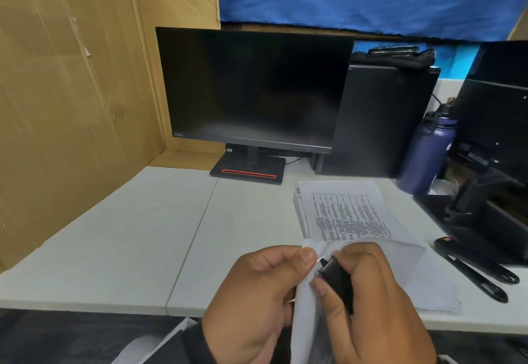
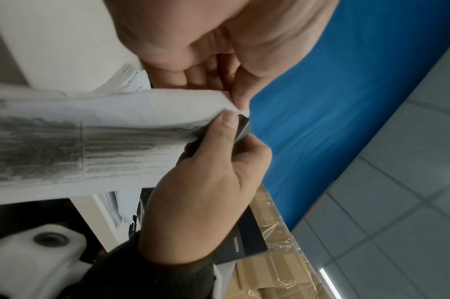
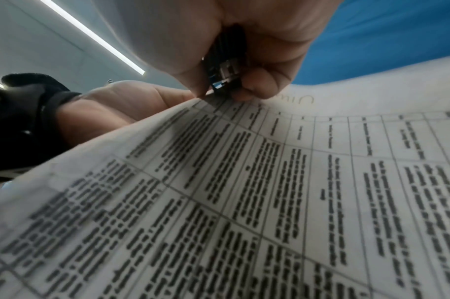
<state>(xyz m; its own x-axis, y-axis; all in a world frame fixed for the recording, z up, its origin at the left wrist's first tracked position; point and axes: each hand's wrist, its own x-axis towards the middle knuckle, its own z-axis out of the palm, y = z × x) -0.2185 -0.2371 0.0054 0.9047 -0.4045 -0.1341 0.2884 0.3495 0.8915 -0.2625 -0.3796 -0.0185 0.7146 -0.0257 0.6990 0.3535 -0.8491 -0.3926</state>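
Both hands hold a printed sheet set (image 1: 414, 260) above the white table's front edge (image 1: 128, 235). My left hand (image 1: 265, 286) pinches the paper's top corner between thumb and fingers; the left wrist view shows that pinch (image 2: 240, 97) on the paper (image 2: 116, 125). My right hand (image 1: 371, 292) grips a small black tool (image 1: 337, 278) with a metal tip, set against that same corner. A thin metal sliver shows between the thumb and the tool's tip. In the right wrist view the tool (image 3: 225, 70) sits in my curled fingers just above the paper's table print (image 3: 269, 192).
A stack of printed pages (image 1: 343, 215) lies on the table behind my hands. Farther back stand a dark monitor (image 1: 251, 89), a black computer tower (image 1: 380, 120) and a blue bottle (image 1: 425, 152). Long black tools (image 1: 474, 269) lie at the right. Cardboard (image 1: 71, 92) walls the left.
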